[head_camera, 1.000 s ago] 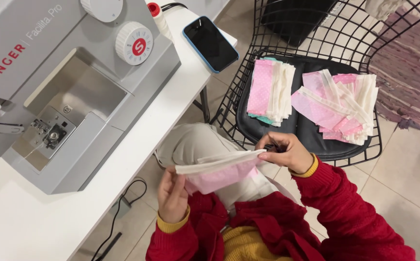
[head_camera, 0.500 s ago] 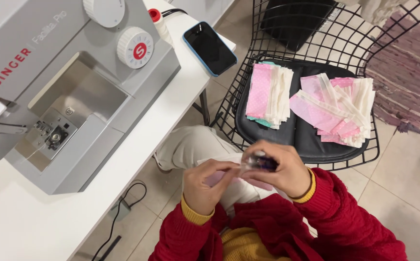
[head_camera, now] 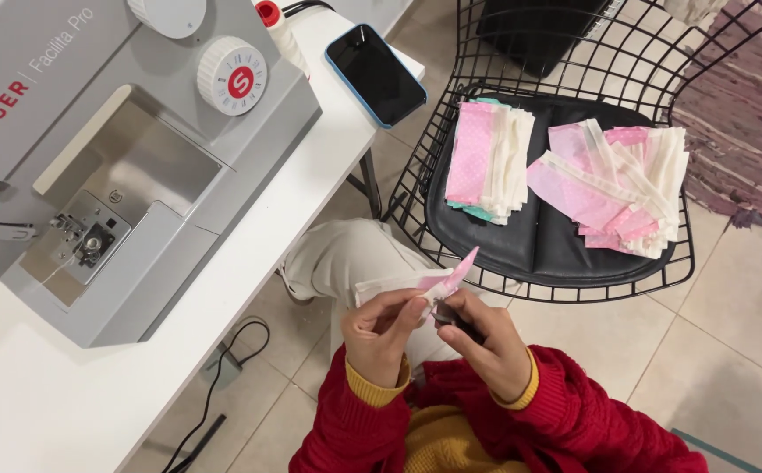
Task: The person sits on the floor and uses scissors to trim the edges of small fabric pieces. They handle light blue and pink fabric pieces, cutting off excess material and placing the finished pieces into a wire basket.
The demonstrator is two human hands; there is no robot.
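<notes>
both hands meet just above the lap. the left hand (head_camera: 383, 333) is closed in a pinch on the near end of a folded pink-and-white fabric piece (head_camera: 420, 285), whose pink corner sticks up toward the chair. the right hand (head_camera: 486, 337) is curled shut around a small dark tool (head_camera: 457, 318), its tip touching the fabric at the pinch; what kind of tool it is cannot be told, though it looks like a snipper.

judging by the piles, the work seems well along but not done: a neat stack of folded pink, white and teal pieces (head_camera: 490, 162) lies on the left of the black seat cushion (head_camera: 538, 250) of the wire chair (head_camera: 661, 280), and a looser heap of pink and white pieces (head_camera: 622, 188) lies on the right. which pile is finished i cannot tell.

further out, a grey sewing machine (head_camera: 127, 149) stands on the white counter (head_camera: 249, 263), with nothing under its needle. a dark phone in a blue case (head_camera: 375, 74) lies near the counter's corner, and a cable (head_camera: 223, 377) trails on the tiled floor. nothing lies between the hands and the chair; the counter edge is close on the left.
</notes>
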